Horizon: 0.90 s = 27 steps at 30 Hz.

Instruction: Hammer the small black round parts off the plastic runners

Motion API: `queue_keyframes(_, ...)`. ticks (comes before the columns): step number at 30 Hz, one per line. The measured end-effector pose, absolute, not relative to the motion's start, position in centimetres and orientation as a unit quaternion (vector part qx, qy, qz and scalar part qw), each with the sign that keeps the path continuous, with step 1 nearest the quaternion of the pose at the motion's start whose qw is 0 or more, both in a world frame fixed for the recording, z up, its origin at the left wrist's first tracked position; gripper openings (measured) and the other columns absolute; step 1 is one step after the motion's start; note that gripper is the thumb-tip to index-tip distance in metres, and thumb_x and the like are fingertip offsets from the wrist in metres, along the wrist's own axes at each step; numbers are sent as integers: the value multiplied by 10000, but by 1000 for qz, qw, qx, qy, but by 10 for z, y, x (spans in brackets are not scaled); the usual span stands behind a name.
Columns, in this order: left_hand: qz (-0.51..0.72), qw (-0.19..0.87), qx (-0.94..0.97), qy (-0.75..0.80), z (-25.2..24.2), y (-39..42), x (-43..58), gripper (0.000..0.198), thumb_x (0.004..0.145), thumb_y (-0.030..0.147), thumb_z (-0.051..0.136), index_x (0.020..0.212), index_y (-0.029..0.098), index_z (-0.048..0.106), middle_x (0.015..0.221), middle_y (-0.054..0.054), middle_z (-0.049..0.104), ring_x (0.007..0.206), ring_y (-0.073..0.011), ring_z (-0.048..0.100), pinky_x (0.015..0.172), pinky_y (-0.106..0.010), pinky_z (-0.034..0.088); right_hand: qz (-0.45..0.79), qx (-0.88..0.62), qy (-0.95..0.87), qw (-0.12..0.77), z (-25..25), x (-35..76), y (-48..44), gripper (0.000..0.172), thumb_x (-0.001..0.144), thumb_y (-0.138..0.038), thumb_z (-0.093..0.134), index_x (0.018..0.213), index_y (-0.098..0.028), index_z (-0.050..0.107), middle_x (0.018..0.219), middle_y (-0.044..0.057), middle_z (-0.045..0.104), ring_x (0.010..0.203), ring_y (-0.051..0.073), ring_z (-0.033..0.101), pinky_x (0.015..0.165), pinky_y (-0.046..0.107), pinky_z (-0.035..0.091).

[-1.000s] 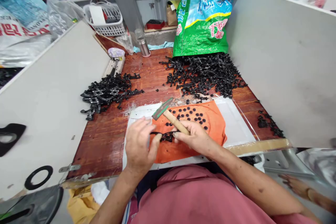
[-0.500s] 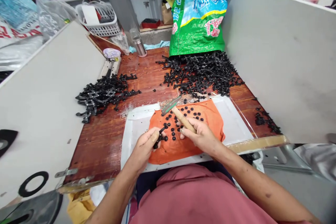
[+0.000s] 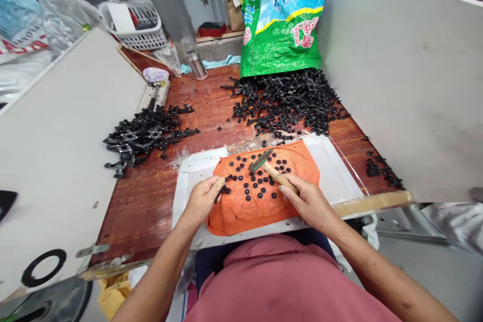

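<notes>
Mid-job, likely: right hand (image 3: pixel 309 204) clenched on hammer (image 3: pixel 272 169), head low over cloth (image 3: pixel 264 214); left hand (image 3: pixel 202 200) pinching strip (image 3: pixel 225 190) at cloth's left edge. Some caps (image 3: pixel 260 183) loose on cloth, bare strips (image 3: pixel 145 133) heaped left on surface (image 3: pixel 151 196). Big pile (image 3: pixel 290 103) by bag (image 3: pixel 281 25) looks unworked, so most remains.

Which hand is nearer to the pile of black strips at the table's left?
Left. The left hand is at the orange cloth's left edge, toward the pile of black strips; the right hand, holding a hammer, is farther right over the cloth.
</notes>
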<state>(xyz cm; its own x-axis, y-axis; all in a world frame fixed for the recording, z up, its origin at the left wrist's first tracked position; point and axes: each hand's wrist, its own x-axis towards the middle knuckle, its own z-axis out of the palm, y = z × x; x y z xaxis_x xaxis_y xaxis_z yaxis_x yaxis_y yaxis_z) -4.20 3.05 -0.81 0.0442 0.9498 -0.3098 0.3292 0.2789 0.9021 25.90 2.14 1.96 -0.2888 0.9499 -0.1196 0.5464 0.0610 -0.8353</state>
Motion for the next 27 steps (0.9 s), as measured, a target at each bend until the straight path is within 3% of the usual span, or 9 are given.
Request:
queue_keyframes(14,258,404,585,655,-16,35,-34,441,898,555,466,627,209,432,572,46,377,564,-115,373,545,-230,283,353,-573,-715,189,15,262,18,329,1017,-393,473,1243,-255,666,850,-4,716,745,192,672,680,266,462)
queue_keyframes(17,246,384,591,665,-12,35,-33,429,885,543,471,623,204,448,583,45,361,579,-115,376,553,-229,284,310,-561,-748,170,21,253,21,345,1041,-350,444,1315,-274,640,963,15,762,828,210,717,709,278,481)
queue_keyframes(22,272,436,549,659,-7,36,-29,436,818,598,508,632,205,481,555,53,373,544,-109,353,531,-233,276,219,-542,-798,146,29,239,29,395,1029,-277,487,1415,-268,574,1117,46,778,933,247,746,750,313,517)
queue_keyframes(27,311,484,508,641,-4,34,-27,445,812,618,530,653,207,471,557,64,366,523,-97,327,517,-229,276,202,-534,-804,163,31,239,32,393,1037,-273,476,1414,-291,583,1197,46,760,964,227,748,785,311,553)
